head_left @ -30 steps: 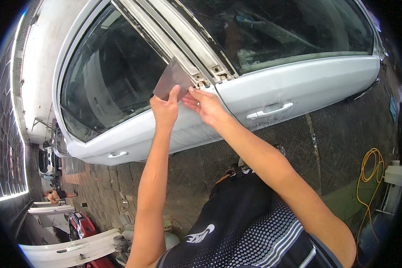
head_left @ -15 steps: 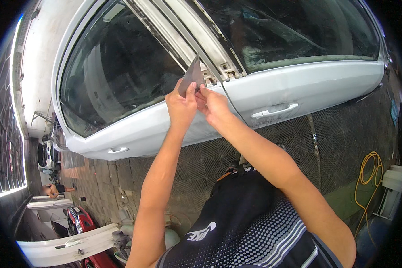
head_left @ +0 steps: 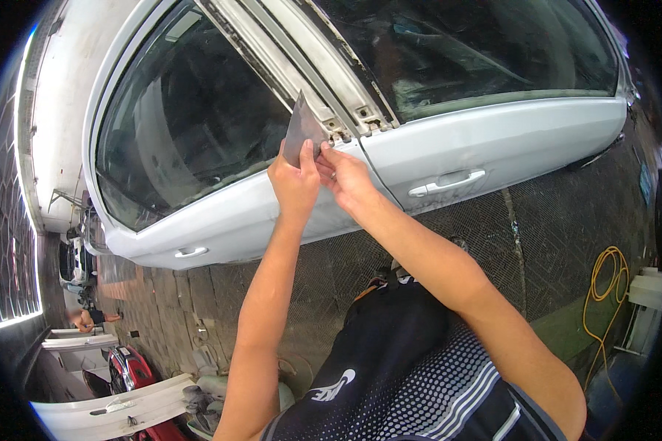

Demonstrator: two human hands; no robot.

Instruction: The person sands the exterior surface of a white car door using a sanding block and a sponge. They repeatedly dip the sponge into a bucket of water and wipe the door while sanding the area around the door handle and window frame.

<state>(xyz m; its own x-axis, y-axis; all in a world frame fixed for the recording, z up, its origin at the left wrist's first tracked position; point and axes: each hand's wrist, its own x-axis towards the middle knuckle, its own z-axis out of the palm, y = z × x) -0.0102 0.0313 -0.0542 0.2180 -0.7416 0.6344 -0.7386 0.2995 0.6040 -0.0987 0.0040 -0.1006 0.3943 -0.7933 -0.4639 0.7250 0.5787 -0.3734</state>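
A thin, stiff dark grey sheet [head_left: 302, 131] that looks like sandpaper stands up between my hands, its pointed corner upward. My left hand [head_left: 296, 180] grips its lower edge, the thumb lying on the near face. At the sheet's lower right corner, my right hand [head_left: 347, 176] pinches it between thumb and fingers. Both hands are in front of the white pillar [head_left: 290, 70] between the two windows of a silver-white car [head_left: 485, 136]. A white door handle [head_left: 447, 184] is to the right of my right hand.
Bare patches and holes show along the pillar's lower end. On the right floor a yellow hose [head_left: 600, 294] lies coiled beside a white box-like unit [head_left: 646, 294]. At lower left are a loose white panel [head_left: 118, 409] and a red motorcycle [head_left: 131, 367]. A person [head_left: 88, 317] is farther back.
Both hands and the sheet have shifted slightly left in view, along with a small shift of the whole scene. The right fingers have opened out a little; the sheet's broad face shows more.
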